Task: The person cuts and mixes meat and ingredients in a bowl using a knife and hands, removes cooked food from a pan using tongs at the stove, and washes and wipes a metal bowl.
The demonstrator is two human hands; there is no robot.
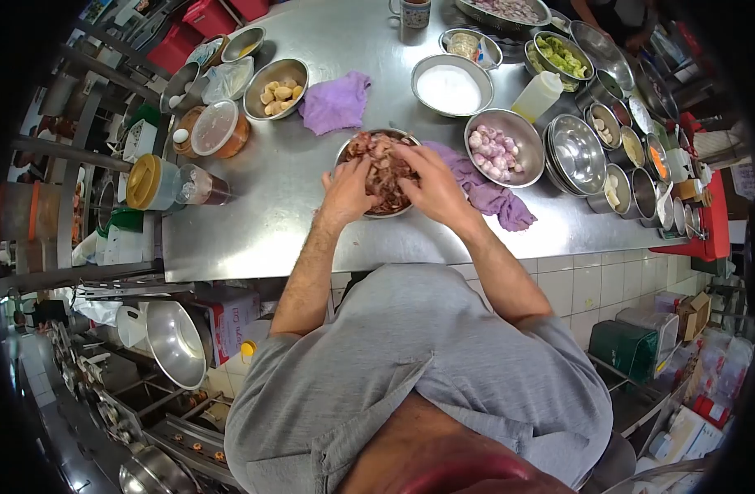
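Note:
A metal bowl [387,215] full of dark reddish raw meat pieces [384,169] stands near the table's front edge. From its left side, my left hand [347,194] reaches in, fingers bent and pressed into the meat. On the opposite side my right hand [435,191] curves over the rim, fingers curled into the same pieces with the thumb apart. The fingertips of both hands are partly buried. Just right of the bowl lies a crumpled purple cloth [497,200], partly behind my right hand.
Around the metal table [254,198] stand a bowl of shallots [497,152], a bowl of white contents [449,89], a squeeze bottle [538,96] and stacked steel bowls [576,152]. Leftward are a second purple cloth [334,102], a bowl of pale round pieces [278,93] and lidded tubs [221,129].

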